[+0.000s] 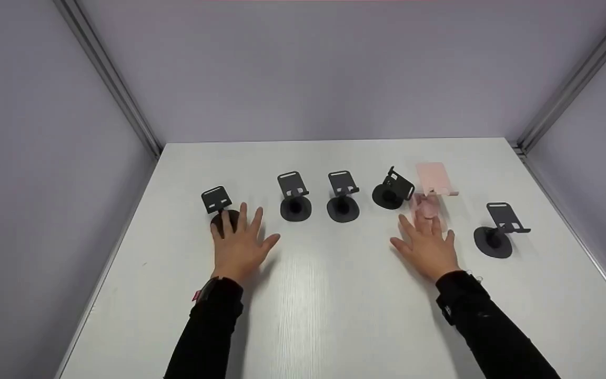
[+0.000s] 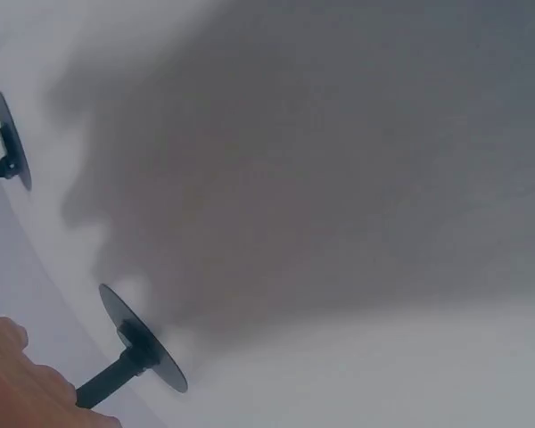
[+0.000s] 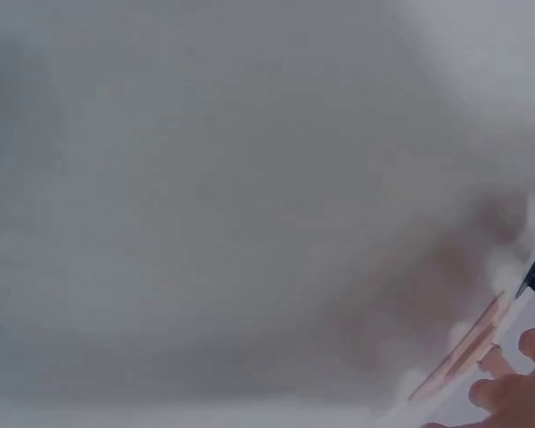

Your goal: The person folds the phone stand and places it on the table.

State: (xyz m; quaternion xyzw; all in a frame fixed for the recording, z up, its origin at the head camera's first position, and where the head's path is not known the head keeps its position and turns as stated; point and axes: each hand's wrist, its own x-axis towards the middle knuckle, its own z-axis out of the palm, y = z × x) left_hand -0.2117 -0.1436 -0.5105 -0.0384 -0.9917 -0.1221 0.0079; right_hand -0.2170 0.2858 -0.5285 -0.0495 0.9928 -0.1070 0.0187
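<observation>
My left hand (image 1: 239, 251) is held with its fingers spread over the near side of the leftmost black phone stand (image 1: 215, 199), partly hiding its round base. In the left wrist view the fingers (image 2: 22, 379) appear apart from the table, beside that stand's base (image 2: 125, 312). With fingers spread too, my right hand (image 1: 430, 253) reaches towards a pink phone stand (image 1: 433, 178) and covers part of its base. The right wrist view shows the pink base (image 3: 468, 343) beyond the fingertips. Neither hand holds anything; whether the fingertips touch the stands I cannot tell.
Two black stands (image 1: 293, 184) (image 1: 343, 183) stand upright mid-table. Another black stand (image 1: 400, 185), its plate turned askew, is left of the pink one. A further black stand (image 1: 503, 216) is at the right. Panels (image 1: 303, 68) enclose the white table (image 1: 303, 316).
</observation>
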